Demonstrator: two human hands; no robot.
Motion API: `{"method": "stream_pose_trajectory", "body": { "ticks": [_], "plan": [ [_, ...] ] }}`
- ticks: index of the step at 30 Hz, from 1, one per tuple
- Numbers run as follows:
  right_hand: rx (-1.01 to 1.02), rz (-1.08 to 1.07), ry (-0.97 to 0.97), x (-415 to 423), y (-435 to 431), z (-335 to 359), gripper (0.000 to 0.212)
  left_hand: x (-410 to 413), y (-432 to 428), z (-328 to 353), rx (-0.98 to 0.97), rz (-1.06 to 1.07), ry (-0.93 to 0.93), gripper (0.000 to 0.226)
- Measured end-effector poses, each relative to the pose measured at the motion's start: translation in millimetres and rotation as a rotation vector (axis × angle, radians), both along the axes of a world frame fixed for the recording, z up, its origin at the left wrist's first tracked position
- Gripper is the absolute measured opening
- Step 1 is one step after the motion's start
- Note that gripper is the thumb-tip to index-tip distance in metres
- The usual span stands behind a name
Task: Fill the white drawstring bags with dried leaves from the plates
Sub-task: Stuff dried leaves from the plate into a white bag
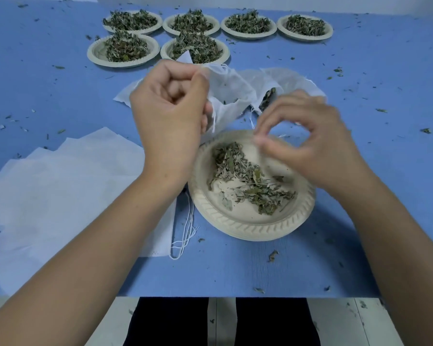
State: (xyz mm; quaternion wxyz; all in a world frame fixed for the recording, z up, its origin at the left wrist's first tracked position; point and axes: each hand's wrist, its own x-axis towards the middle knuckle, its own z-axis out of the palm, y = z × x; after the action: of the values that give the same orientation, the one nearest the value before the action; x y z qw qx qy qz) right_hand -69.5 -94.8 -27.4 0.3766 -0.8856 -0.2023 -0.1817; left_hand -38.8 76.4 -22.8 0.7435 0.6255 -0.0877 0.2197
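The left hand (170,113) is curled tight into a fist, gripping the bunched edge of a white drawstring bag (231,96) and holding it up just beyond the far rim of the near plate (248,229). The bag's mouth gapes toward the right. The right hand (310,143) is blurred. It hovers over the plate's far right side with the fingers curved and the thumb and forefinger brought close together in a ring. A thin white string (252,121) hangs from the bag near those fingertips, but whether it is pinched cannot be told.

The near plate sits on the blue bench (235,270) and carries a thin scatter of dried leaves (250,183). A second bag (288,79) lies behind the right hand with leaves showing at its mouth. Flat empty bags (60,186) lie under the left forearm. 6 heaped plates (125,63) stand at the far side.
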Motion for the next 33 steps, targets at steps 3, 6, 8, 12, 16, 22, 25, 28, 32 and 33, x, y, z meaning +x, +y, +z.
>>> {"method": "stream_pose_trajectory", "body": {
  "ticks": [3,6,8,12,16,22,25,28,32,33],
  "plan": [
    [-0.362,0.129,0.252,0.0,10.6,-11.4,0.054,-2.6,-3.9,-0.2,0.002,-0.033,0.022,0.019],
    [-0.430,0.222,0.219,-1.4,22.8,-18.8,0.055,-4.3,-5.8,-1.0,0.018,-0.054,0.044,0.019],
    [-0.443,0.267,0.155,-1.7,28.6,-20.1,0.041,-5.0,-6.6,-0.7,0.042,-0.074,0.058,0.020],
    [-0.374,0.355,0.140,-4.8,33.5,-19.7,0.020,-6.1,-7.2,-0.7,0.066,-0.089,0.066,0.019],
    [-0.144,0.344,0.069,-6.9,21.4,-11.1,0.016,-5.6,-6.5,-1.7,0.088,-0.077,0.054,0.018],
    [0.475,0.303,-0.039,-10.6,9.4,-0.9,0.019,-5.9,-6.8,-4.2,0.144,-0.115,0.035,0.017],
    [0.603,0.133,-0.111,-7.0,12.2,-3.1,0.021,-6.7,-8.2,-6.1,0.183,-0.144,0.022,0.019],
    [0.502,0.023,-0.151,-4.9,12.3,-5.6,0.028,-8.0,-8.6,-6.7,0.195,-0.170,-0.001,0.020],
    [0.135,-0.018,-0.233,-0.4,10.6,-12.1,0.016,-9.1,-8.7,-7.5,0.222,-0.213,-0.024,0.017],
    [0.076,-0.032,-0.246,0.6,10.5,-13.4,0.013,-9.4,-9.1,-7.9,0.235,-0.221,-0.029,0.017]
  ]
}}
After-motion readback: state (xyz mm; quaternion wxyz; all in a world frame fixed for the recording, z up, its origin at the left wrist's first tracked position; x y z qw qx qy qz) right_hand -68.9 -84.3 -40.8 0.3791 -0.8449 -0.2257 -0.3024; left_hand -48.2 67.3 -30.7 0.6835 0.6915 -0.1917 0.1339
